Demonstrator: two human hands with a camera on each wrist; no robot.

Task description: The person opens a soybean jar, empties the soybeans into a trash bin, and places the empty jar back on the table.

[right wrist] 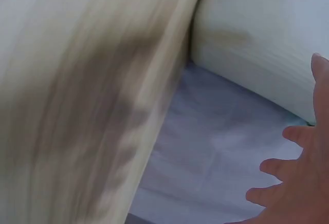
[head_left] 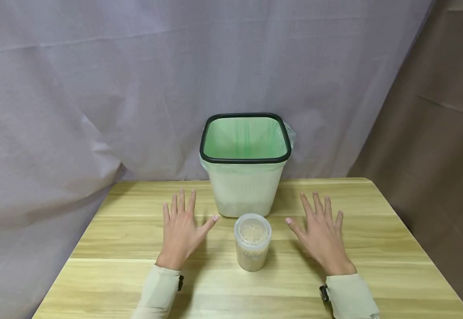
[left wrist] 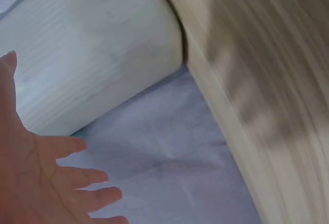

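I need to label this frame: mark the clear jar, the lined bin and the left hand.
clear jar [head_left: 252,248], head view, on its see-through side wall.
lined bin [head_left: 244,190], head view, on its pale front wall.
left hand [head_left: 180,232], head view, on the back of the hand.

No readable text, labels, brands or numbers anywhere; jar [head_left: 252,241] between the hands is unmarked; bin [head_left: 245,177] beyond them is plain; both wrist views too blurred to read.
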